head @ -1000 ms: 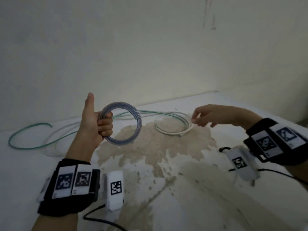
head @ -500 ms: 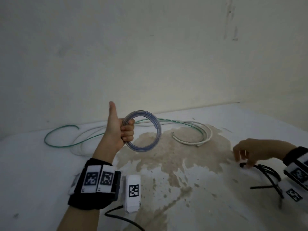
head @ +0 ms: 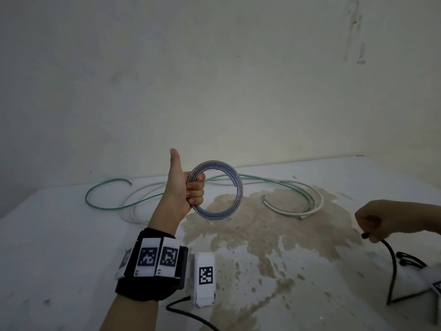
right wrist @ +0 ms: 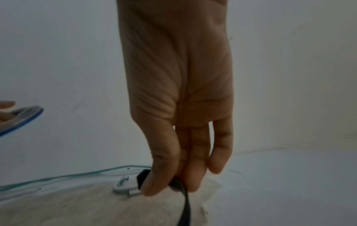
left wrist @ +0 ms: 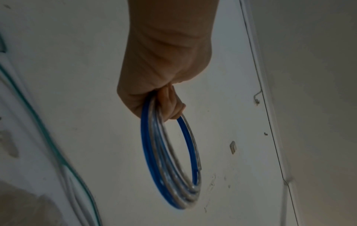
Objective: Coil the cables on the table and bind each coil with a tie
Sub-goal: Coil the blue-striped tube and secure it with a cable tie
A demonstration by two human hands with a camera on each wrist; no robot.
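The person's left hand point(head: 185, 189) is holding one coil point(head: 219, 191) of blue-and-clear cable upright above the surface point(head: 59, 235), four fingers point(head: 196, 187) clenching round its rim while the thumb is sticking straight up. The right hand point(head: 381, 223), near the surface's right side, is pinching one end of a black tie point(head: 391, 259) between thumb and fingers; the strap is drooping down from the grip toward the surface. Behind both hands, two loose cables are lying uncoiled: one green cable point(head: 102, 187) sweeping across the back, and one white cable point(head: 307, 206) curling beside a brown stain point(head: 262, 223). Further black ties are lying at the right edge, too blurred for counting.
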